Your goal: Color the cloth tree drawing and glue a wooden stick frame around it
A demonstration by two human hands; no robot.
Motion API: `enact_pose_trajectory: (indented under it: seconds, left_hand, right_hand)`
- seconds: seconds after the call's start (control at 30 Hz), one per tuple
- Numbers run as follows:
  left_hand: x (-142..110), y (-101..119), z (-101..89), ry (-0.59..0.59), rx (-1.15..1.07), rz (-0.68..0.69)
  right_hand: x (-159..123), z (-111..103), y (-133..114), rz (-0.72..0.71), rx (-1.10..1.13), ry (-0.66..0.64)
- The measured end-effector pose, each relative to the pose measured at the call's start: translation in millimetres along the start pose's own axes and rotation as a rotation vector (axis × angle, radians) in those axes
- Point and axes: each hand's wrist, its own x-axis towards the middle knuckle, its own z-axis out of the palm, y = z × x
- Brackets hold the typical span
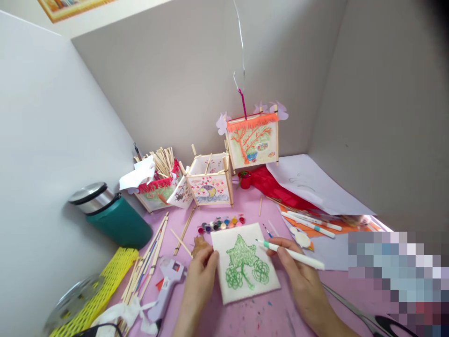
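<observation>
A white square sheet [245, 262] with a green drawing of a star and round blooms lies on the pink table [273, 313] in front of me. My left hand [200, 274] rests on the sheet's left edge, fingers curled down against it. My right hand [298, 276] grips a white marker with a green band [291, 253], whose tip points left, just above the sheet's upper right corner. A strip of small paint pots [221, 223] lies just behind the sheet.
Paper lanterns on stick frames [210, 180] stand at the back, one [252, 140] hanging from a wire. A teal flask [112, 215] lies at left, with yellow mesh [101, 290], loose sticks [147, 262] and a glue gun [166, 285]. Markers [308, 223] and scissors [365, 318] lie right.
</observation>
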Motion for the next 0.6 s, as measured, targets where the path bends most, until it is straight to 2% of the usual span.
enact_pose_trajectory:
  seconds: [0.07,0.13,0.23,0.3,0.47,0.6]
  left_hand:
    - [0.4,-1.9,0.5,-0.020,-0.109,-0.037]
    - [0.3,-0.9,-0.1,-0.019,-0.128,-0.064]
    - [-1.8,5.4,-1.4,-0.088,0.013,-0.078]
    - [-4.5,10.1,-0.8,-0.088,0.184,-0.093]
    - [-12.0,14.9,-1.1,0.032,0.628,-0.057]
    - [-13.1,17.1,-18.4,0.191,0.773,-0.086]
  right_hand:
    - [1.2,-1.1,1.0,-0.019,-0.008,0.040]
    - [3.4,-2.3,3.0,-0.004,-0.011,0.084]
    - [7.8,-4.4,6.0,0.014,-0.013,0.149]
    - [10.6,-6.2,7.3,-0.003,-0.021,0.183]
    - [12.6,-9.5,10.9,-0.004,-0.058,0.171]
    - [10.9,-8.7,14.6,0.008,-0.134,0.140]
